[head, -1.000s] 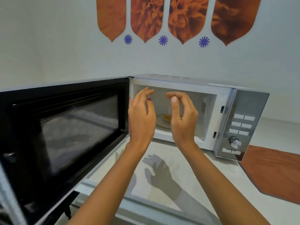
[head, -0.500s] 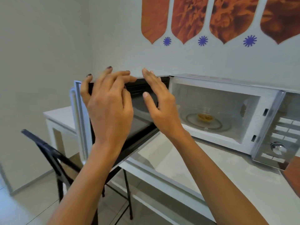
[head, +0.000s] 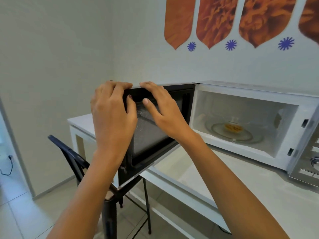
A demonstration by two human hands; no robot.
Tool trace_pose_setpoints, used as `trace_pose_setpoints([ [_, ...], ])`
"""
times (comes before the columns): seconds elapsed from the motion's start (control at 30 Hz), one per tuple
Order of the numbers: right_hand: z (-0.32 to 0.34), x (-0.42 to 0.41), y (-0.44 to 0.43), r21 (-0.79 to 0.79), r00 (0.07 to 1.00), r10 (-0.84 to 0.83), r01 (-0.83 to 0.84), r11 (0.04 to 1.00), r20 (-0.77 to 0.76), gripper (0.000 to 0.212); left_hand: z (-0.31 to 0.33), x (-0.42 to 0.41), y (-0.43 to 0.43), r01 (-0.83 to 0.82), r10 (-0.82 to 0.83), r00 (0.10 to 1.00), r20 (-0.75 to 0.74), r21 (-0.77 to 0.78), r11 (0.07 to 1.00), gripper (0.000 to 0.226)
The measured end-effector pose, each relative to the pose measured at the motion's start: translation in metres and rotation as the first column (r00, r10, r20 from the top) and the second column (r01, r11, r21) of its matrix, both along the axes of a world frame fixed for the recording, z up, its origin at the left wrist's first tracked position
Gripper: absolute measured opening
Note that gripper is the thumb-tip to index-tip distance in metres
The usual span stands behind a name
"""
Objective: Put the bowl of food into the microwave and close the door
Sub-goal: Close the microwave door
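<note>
A white microwave point(head: 255, 94) stands on the counter with its black door point(head: 174, 104) swung wide open to the left. Inside, a clear bowl of yellow food point(head: 233, 128) sits on the glass turntable. My left hand point(head: 112, 118) wraps the door's free outer edge, fingers over the top and thumb on the inner face. My right hand point(head: 160, 109) rests beside it on the door's top edge, fingers hooked over and thumb against the mesh window.
The white counter point(head: 259, 187) runs under the microwave. A dark chair point(head: 77, 161) stands below the door at the left. The silver control panel point(head: 310, 161) is at the far right. Orange wall decals point(head: 215, 19) hang above.
My hands moved from the cavity mouth leftward to the open door and now both hold its top outer edge. The view has shifted left.
</note>
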State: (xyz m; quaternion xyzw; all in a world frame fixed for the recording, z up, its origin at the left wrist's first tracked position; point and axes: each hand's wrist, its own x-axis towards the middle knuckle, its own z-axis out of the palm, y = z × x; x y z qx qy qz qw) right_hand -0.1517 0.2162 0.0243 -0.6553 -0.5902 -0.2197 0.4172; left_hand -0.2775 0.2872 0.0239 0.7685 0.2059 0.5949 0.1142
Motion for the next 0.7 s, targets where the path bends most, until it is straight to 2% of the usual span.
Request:
trace_pose_setpoints([
  [0.1,0.004,-0.002,-0.006,0.096,1.000,-0.027,0.028,0.995,-0.017,0.029,0.008,-0.004,-0.003,0.025,-0.027,0.999,0.038,0.069,0.997,0.024],
  [0.2,0.009,-0.003,-0.019,0.172,0.998,-0.042,0.048,0.984,-0.039,0.020,0.015,-0.007,-0.008,0.190,-0.199,0.978,0.070,0.113,0.975,0.020],
  [0.27,0.015,-0.002,-0.032,0.191,0.997,-0.053,0.062,0.980,-0.050,0.023,0.016,-0.008,-0.013,0.318,-0.330,0.940,0.086,0.128,0.939,0.020],
  [0.37,0.021,0.002,-0.055,0.198,0.996,-0.049,0.063,0.978,-0.078,0.029,0.016,-0.002,-0.025,0.495,-0.514,0.851,0.109,0.161,0.854,0.020],
  [0.5,0.025,0.011,-0.090,0.203,0.984,-0.010,0.046,0.978,-0.176,0.037,0.015,0.013,-0.049,0.667,-0.696,0.716,0.058,0.238,0.706,0.021],
  [0.7,0.032,0.019,-0.143,0.072,0.970,-0.139,0.157,0.985,-0.199,0.033,0.017,0.043,-0.084,0.811,-0.831,0.552,-0.072,0.277,0.515,0.026],
])
